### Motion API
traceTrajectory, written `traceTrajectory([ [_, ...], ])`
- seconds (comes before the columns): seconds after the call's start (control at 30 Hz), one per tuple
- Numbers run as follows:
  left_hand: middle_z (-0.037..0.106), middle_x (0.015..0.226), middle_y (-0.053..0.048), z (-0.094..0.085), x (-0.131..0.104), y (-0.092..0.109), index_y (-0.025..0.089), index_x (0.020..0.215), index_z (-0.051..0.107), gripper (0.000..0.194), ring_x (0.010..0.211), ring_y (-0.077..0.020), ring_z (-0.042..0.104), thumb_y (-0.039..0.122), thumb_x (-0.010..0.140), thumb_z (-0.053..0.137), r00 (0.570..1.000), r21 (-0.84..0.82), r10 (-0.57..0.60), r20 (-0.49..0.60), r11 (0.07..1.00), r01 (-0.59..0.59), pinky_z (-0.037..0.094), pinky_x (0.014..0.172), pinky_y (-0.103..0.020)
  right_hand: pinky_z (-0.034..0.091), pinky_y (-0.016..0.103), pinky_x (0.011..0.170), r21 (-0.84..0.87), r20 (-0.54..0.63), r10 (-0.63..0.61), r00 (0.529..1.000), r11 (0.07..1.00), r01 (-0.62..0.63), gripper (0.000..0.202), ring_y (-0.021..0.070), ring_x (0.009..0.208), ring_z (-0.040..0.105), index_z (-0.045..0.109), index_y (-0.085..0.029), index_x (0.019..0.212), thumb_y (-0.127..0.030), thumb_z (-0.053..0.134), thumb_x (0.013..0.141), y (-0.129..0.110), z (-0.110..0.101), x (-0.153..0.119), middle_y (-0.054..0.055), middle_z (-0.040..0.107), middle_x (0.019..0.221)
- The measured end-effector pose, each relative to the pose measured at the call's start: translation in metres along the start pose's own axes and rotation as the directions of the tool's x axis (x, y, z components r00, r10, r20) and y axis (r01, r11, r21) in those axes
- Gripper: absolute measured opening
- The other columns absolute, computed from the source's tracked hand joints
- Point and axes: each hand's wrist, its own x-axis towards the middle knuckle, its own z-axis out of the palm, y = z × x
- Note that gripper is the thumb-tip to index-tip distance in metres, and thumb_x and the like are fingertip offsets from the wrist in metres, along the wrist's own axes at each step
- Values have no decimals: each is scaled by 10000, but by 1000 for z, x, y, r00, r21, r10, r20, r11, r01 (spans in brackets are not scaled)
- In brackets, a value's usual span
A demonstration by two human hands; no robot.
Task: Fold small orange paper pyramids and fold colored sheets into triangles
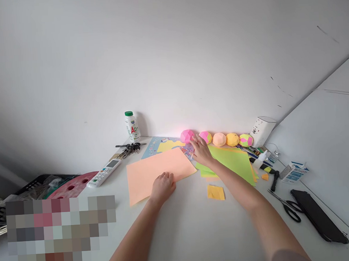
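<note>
My left hand (pixel 163 185) rests on the lower edge of a sheet of peach paper (pixel 144 171), its fingers bent and lying on the surface. Farther back, my right hand (pixel 201 149) is raised with its fingers apart, right beside a pink faceted paper ball (pixel 187 136); whether it touches the ball I cannot tell. More paper balls stand in a row along the wall: a pink-and-yellow one (pixel 205 137), a peach one (pixel 219 139), a yellow-orange one (pixel 232 139) and a pink-and-green one (pixel 246 140). Green paper sheets (pixel 232 160) lie partly behind my right forearm.
A small orange paper square (pixel 215 192) lies in front. To the right are scissors (pixel 288 206), a black phone (pixel 320 216), a glue bottle (pixel 259 160) and a box cutter (pixel 274 181). Leftward stand a white bottle (pixel 132 127), keys (pixel 131 149) and a remote control (pixel 104 173).
</note>
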Motion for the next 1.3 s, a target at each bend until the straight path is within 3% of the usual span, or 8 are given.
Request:
traceTrajectory([
  [0.17,598,1172,-82,1,-2,-9,166,1159,580,283,999,-199,611,341,938,564,998,-42,57,-2,997,-58,531,857,-406,522,339,908,117,88,-190,978,977,180,266,188,1043,622,578,-219,1105,-155,570,846,-9,-43,-113,74,665,1104],
  [0.27,598,1173,-82,3,-4,-15,161,1153,582,284,1014,-205,607,340,933,572,996,-75,83,-15,994,-83,525,869,-416,529,296,872,130,127,-248,960,964,231,187,161,969,642,615,-225,925,-86,569,810,-23,-53,-169,35,693,1014],
  [0.37,608,1141,-76,5,-8,-18,156,1092,599,208,1024,-202,600,287,936,555,995,-97,96,-24,991,-98,511,881,-403,534,341,858,90,139,-207,968,976,196,227,194,958,642,620,-191,928,-48,553,765,-33,-47,-196,74,692,1015],
  [0.5,611,1166,-92,8,-16,-19,184,1037,616,277,1077,-215,595,97,874,411,995,-92,91,-31,991,-94,483,883,-321,525,262,797,46,158,-172,972,985,167,287,153,847,648,608,-184,774,57,486,677,-36,-30,-204,14,686,830],
  [0.63,647,1130,-74,8,-20,-19,199,1011,627,337,999,-215,638,118,832,353,995,-66,98,-32,993,-100,496,800,-285,489,223,635,-6,158,-147,976,989,150,254,125,644,591,570,-176,668,61,482,654,-37,-26,-207,-27,607,649],
  [0.77,656,1181,-69,10,-19,-21,210,1077,635,389,1036,-222,649,165,821,346,994,-48,93,-53,994,-96,507,818,-282,421,195,554,-41,166,-161,973,985,170,240,108,576,524,546,-178,634,55,494,669,-39,-34,-215,-47,525,558],
  [1.03,631,1274,-77,19,-17,-22,191,1229,615,499,1094,-251,642,199,814,340,996,-31,44,-77,998,-46,522,874,-319,279,218,454,-76,230,-194,953,973,217,241,106,539,442,535,-176,627,57,553,567,-37,-37,-218,-38,503,569],
  [1.3,681,1187,-64,17,-21,-18,206,1104,670,425,1030,-226,664,214,841,336,991,-38,-15,-130,999,10,528,836,-287,321,232,466,-96,248,-210,946,966,240,254,130,579,464,579,-174,736,44,548,608,-37,-36,-219,-6,536,638],
])
